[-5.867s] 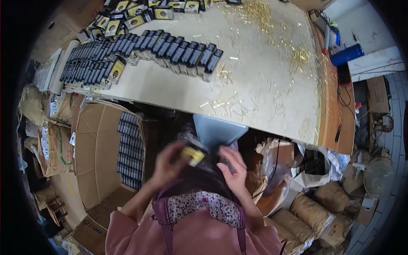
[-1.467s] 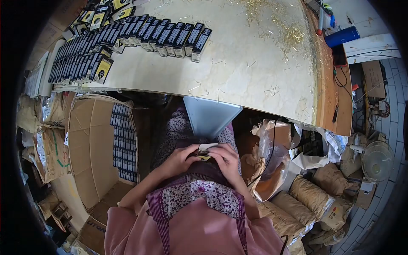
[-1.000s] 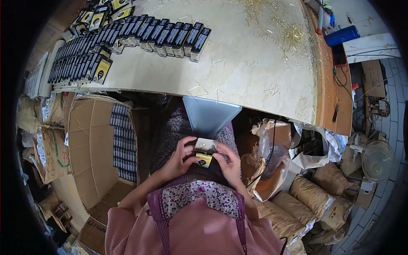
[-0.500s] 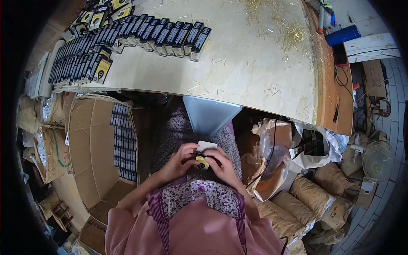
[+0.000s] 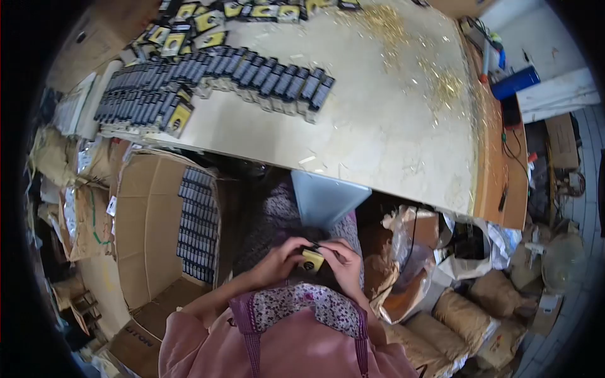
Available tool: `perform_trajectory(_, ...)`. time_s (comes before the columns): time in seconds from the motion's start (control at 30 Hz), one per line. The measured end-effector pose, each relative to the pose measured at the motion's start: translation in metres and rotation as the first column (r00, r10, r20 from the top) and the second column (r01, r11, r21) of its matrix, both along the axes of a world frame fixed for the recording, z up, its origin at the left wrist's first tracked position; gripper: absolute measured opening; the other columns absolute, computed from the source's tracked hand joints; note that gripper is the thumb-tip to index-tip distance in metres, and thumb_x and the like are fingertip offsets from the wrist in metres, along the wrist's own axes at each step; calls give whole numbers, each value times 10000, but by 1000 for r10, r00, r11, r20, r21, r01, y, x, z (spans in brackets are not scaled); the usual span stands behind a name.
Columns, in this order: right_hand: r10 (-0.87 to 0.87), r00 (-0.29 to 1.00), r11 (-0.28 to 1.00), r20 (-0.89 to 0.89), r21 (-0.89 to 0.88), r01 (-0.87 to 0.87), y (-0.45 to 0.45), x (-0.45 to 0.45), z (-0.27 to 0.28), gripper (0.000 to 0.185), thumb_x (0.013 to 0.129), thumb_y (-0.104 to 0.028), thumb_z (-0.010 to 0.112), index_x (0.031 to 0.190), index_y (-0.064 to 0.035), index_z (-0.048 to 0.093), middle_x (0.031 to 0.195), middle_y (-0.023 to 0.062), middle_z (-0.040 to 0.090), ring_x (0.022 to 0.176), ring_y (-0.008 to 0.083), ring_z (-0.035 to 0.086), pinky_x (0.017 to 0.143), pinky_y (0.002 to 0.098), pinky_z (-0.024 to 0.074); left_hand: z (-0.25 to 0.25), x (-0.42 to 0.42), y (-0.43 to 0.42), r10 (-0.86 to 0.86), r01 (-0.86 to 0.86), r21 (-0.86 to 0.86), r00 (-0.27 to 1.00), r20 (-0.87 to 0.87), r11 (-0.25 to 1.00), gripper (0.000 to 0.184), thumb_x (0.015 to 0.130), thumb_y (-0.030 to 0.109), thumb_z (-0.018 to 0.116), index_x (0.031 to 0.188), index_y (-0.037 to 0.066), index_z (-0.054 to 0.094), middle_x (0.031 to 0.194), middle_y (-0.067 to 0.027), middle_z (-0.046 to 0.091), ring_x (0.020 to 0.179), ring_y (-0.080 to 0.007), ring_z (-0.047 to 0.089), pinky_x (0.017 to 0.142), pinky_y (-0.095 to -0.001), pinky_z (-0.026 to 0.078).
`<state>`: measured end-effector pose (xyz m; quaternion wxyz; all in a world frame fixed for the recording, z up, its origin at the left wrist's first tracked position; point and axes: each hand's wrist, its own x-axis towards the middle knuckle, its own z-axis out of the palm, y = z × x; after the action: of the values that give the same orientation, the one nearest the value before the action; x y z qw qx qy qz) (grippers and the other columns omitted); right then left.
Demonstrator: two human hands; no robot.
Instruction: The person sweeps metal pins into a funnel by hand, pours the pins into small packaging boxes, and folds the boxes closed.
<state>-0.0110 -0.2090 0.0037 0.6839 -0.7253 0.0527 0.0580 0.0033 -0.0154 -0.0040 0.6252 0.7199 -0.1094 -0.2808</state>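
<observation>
A small yellow and black box (image 5: 311,261) is held between my two hands above my lap. My left hand (image 5: 282,260) grips its left side, with fingers bent over the top edge. On the right side, my right hand (image 5: 340,259) pinches the black upper end. Past my hands, a pale blue-grey panel (image 5: 329,198) slopes down from the table's front edge. Similar boxes (image 5: 283,84) stand in long rows on the table (image 5: 265,138), and loose ones (image 5: 208,20) lie heaped behind them.
An open cardboard carton (image 5: 148,220) at left holds stacked boxes (image 5: 196,227). Gold wire pieces (image 5: 447,85) litter the tabletop. A blue cylinder (image 5: 515,83) lies at the far right. Brown paper sacks (image 5: 463,314), torn wrapping (image 5: 409,271) and a fan (image 5: 563,261) are on my right.
The head view has shifted, so the scene sits lower and further right. The pale flap that stuck up from the box no longer shows; my fingers are now at its top edge.
</observation>
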Motion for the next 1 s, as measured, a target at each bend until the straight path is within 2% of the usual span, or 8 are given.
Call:
perform_trajectory(0.1, -105, 955, 961, -277, 220, 170, 4, 3, -4, 132, 828, 17, 638, 957, 7, 663, 852, 11, 642, 759, 60, 570, 697, 184, 445, 7, 7, -3, -60, 62, -7, 976, 212, 998, 368, 841, -14, 560, 1189, 65, 467, 1122, -173, 570, 1044, -323, 583, 848, -352, 479)
perform_trajectory(0.17, -8, 939, 952, -344, 283, 112, -5, 6, 0, 160, 829, 7, 644, 987, 18, 659, 898, 29, 648, 800, 73, 576, 726, 190, 449, 15, 10, -2, -87, 87, 5, 989, 121, 996, 355, 851, 1, 559, 1187, 74, 470, 1122, -171, 569, 1051, -333, 575, 852, -357, 477)
perform_trajectory(0.27, 53, 958, 957, -283, 287, 32, -12, 4, -4, 166, 833, 8, 636, 996, 25, 663, 952, 57, 652, 849, 97, 589, 762, 210, 461, 8, 8, -3, -77, 75, 28, 993, 86, 997, 349, 870, 16, 540, 1204, 71, 451, 1110, -163, 574, 1054, -306, 581, 856, -351, 472)
perform_trajectory(0.37, 108, 969, 982, -223, 173, -69, -20, -3, -7, 224, 813, 43, 637, 1032, 7, 669, 995, 86, 655, 891, 125, 599, 822, 228, 457, -4, 6, -6, -70, 69, -94, 997, -9, 993, 345, 896, -61, 476, 1221, 27, 397, 1072, -104, 575, 1017, -140, 555, 863, -288, 459)
perform_trajectory(0.5, 111, 975, 986, -190, 145, -84, -20, -11, -12, 218, 814, 36, 638, 1024, -6, 678, 999, 80, 649, 906, 143, 601, 821, 230, 453, -4, 7, -5, -123, 120, -112, 992, -16, 986, 357, 896, -56, 486, 1232, 25, 396, 1094, -104, 574, 1025, -146, 554, 872, -286, 459)
perform_trajectory(0.77, 27, 975, 995, -220, 95, -7, -2, -7, 11, 210, 836, 33, 618, 1039, 4, 665, 974, 75, 633, 863, 132, 591, 801, 220, 448, 0, 17, -5, 59, -96, -160, 974, -220, 982, 220, 885, 96, 612, 1075, -8, 574, 982, -75, 638, 929, -112, 588, 817, -258, 473)
perform_trajectory(0.83, -61, 946, 994, -319, 70, 88, 0, -8, 12, 203, 843, 34, 610, 1038, 8, 661, 967, 78, 633, 859, 129, 589, 799, 219, 449, 7, 20, -4, 49, -75, -141, 983, -177, 987, 190, 880, 115, 623, 1025, -6, 607, 956, -65, 650, 909, -102, 593, 798, -249, 475)
perform_trajectory(1.0, 105, 982, 988, -158, 133, -84, -7, -22, -5, 189, 849, 32, 605, 1028, 13, 663, 1015, 93, 650, 922, 130, 596, 823, 231, 458, 2, 16, 3, -31, 27, -86, 998, -50, 996, 141, 858, 119, 647, 944, 8, 661, 923, -53, 676, 866, -95, 611, 778, -247, 484)
